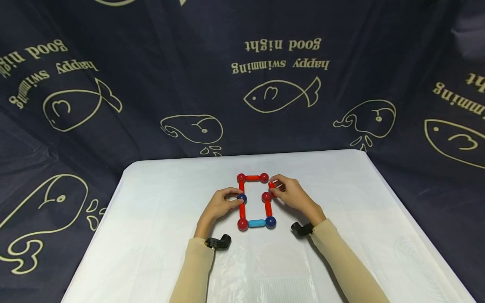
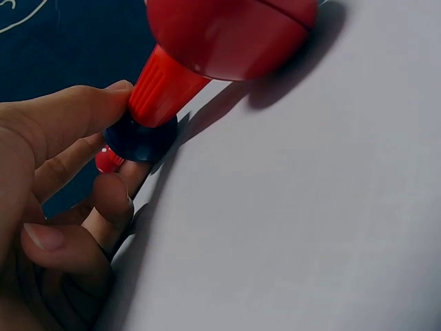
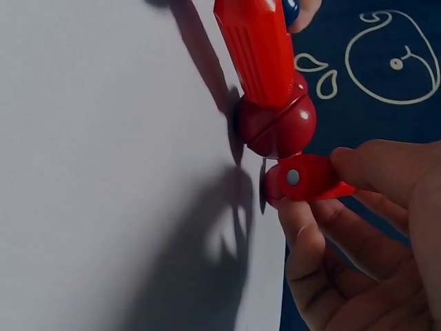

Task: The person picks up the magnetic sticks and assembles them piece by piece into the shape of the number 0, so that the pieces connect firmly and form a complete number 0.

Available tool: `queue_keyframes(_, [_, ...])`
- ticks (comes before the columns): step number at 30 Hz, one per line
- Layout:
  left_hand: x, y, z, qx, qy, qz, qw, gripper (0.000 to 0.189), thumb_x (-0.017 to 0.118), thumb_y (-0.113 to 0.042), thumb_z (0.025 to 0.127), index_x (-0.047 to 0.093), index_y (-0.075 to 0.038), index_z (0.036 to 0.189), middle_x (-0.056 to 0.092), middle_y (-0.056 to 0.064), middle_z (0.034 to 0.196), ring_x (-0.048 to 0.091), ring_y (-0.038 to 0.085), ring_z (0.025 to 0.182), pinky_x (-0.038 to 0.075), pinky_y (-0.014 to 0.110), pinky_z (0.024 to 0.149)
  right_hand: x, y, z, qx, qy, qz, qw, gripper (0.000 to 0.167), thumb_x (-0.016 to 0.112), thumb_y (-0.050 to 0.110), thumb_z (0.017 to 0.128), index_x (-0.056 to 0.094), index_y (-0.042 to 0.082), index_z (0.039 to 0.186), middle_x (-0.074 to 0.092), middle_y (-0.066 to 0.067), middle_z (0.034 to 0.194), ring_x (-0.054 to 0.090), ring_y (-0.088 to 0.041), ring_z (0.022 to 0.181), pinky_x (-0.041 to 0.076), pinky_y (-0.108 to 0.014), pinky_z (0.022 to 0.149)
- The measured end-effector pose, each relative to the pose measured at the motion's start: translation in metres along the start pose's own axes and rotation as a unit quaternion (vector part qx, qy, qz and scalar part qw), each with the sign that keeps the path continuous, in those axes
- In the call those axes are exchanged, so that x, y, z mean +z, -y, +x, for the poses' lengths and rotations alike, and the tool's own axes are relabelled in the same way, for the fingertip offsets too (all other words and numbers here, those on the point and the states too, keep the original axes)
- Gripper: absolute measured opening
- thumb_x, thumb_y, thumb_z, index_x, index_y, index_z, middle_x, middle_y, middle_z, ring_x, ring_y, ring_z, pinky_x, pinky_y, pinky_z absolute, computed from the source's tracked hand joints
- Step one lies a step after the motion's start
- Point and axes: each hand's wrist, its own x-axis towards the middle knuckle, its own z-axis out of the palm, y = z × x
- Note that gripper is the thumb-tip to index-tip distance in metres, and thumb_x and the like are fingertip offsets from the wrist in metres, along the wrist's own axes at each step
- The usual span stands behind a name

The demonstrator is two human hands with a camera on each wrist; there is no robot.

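A rectangular outline of balls and rods lies flat on the white table. My left hand (image 1: 219, 205) pinches the dark blue ball (image 1: 242, 198) midway along its left side, thumb and fingers on either side of it. In my right hand (image 1: 292, 193) a loose red rod (image 1: 271, 185) is pinched between thumb and fingers; a round silvery tip (image 3: 293, 177) shows on its end. That rod is beside the gap on the right side, between the top right red ball (image 1: 264, 177) and the lower red ball (image 1: 267, 197), which tops a red rod (image 1: 268, 208).
The bottom side is a light blue rod (image 1: 257, 223) between a red ball (image 1: 243, 224) and a dark blue ball (image 1: 270, 222). Another red rod (image 1: 252, 178) forms the top. Behind the white table (image 1: 151, 198) hangs a dark cloth (image 1: 242, 134) with fish drawings.
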Motion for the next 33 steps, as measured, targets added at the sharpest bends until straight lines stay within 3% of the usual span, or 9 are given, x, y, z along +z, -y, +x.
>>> queue_keyframes(7, [0.0,0.001,0.0,0.0,0.0,-0.005,1.0,0.028,0.081,-0.021,0.089,0.076,-0.017,0.116,0.071,0.009,0.112,0.055,0.016,0.062,0.05,0.026,0.058,0.003,0.001,0.016,-0.012,-0.008,-0.001,0.9999,0.028,0.071,0.013,0.097,0.066,0.004,0.123,0.075,-0.015,0.112,0.073,-0.026,0.093,0.061,-0.043,0.083])
queue_keyframes(17, [0.0,0.001,0.0,0.0,-0.001,-0.013,0.9999,0.027,0.082,-0.021,0.089,0.076,-0.018,0.115,0.07,0.008,0.113,0.054,0.016,0.062,0.05,0.026,0.058,0.009,0.003,0.03,0.017,-0.037,0.027,0.9988,0.03,0.071,0.014,0.097,0.064,0.004,0.125,0.074,-0.016,0.114,0.073,-0.027,0.094,0.061,-0.042,0.082])
queue_keyframes(27, [0.0,0.001,0.001,-0.003,-0.001,-0.005,1.0,0.028,0.082,-0.022,0.088,0.076,-0.019,0.115,0.071,0.008,0.113,0.055,0.015,0.062,0.05,0.026,0.058,0.019,0.002,0.024,0.053,-0.025,0.053,0.9969,0.032,0.072,0.015,0.096,0.066,0.001,0.124,0.073,-0.016,0.106,0.072,-0.026,0.093,0.056,-0.027,0.07])
queue_keyframes(33, [0.0,0.001,0.001,0.0,-0.001,-0.011,0.9999,0.027,0.082,-0.021,0.088,0.077,-0.018,0.115,0.071,0.009,0.113,0.056,0.015,0.065,0.051,0.027,0.059,0.023,-0.001,0.023,0.07,-0.029,0.056,0.9956,0.031,0.073,0.016,0.096,0.066,0.002,0.122,0.074,-0.015,0.103,0.069,-0.02,0.085,0.052,-0.025,0.067])
